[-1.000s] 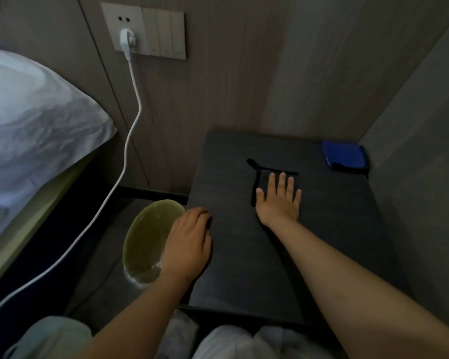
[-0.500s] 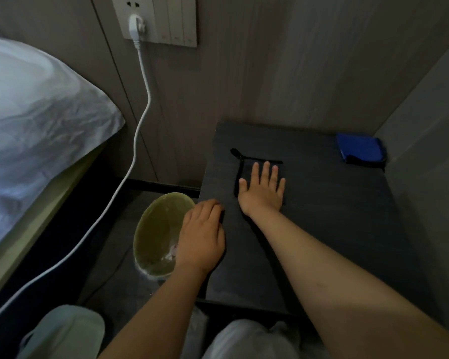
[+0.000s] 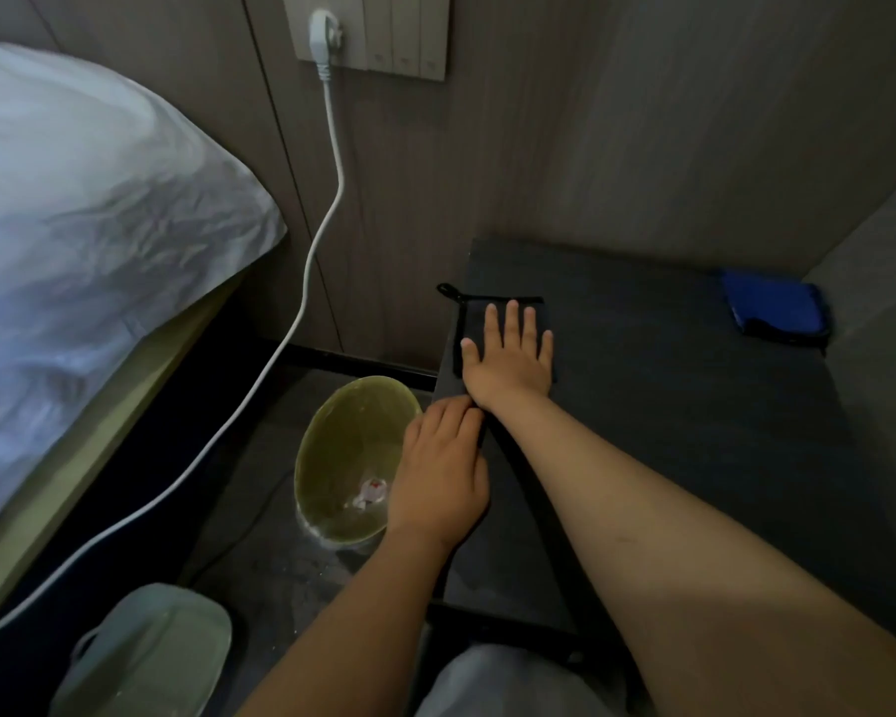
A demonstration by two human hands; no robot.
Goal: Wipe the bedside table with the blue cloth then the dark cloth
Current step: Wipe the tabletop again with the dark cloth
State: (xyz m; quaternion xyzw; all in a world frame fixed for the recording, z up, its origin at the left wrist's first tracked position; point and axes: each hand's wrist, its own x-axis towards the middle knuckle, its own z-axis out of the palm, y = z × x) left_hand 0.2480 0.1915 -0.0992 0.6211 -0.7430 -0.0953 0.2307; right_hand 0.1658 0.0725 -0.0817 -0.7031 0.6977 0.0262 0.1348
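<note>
The dark bedside table (image 3: 694, 432) fills the right half of the view. A dark cloth (image 3: 473, 319) with a small loop at its far corner lies flat at the table's left edge. My right hand (image 3: 510, 359) presses down on it, palm flat and fingers spread. My left hand (image 3: 441, 473) rests on the table's left edge just behind the right wrist, fingers together, with nothing in it. The folded blue cloth (image 3: 772, 313) sits in the far right corner against the wall, away from both hands.
A yellow-green bin (image 3: 347, 458) with a scrap inside stands on the floor just left of the table. A white cable (image 3: 301, 302) runs from the wall socket down past the bed (image 3: 73, 251). A pale slipper (image 3: 146, 654) lies at the bottom left. Walls enclose the table behind and right.
My right hand has slid the dark cloth from the middle of the table to its left edge. My left hand stays at the table's left edge.
</note>
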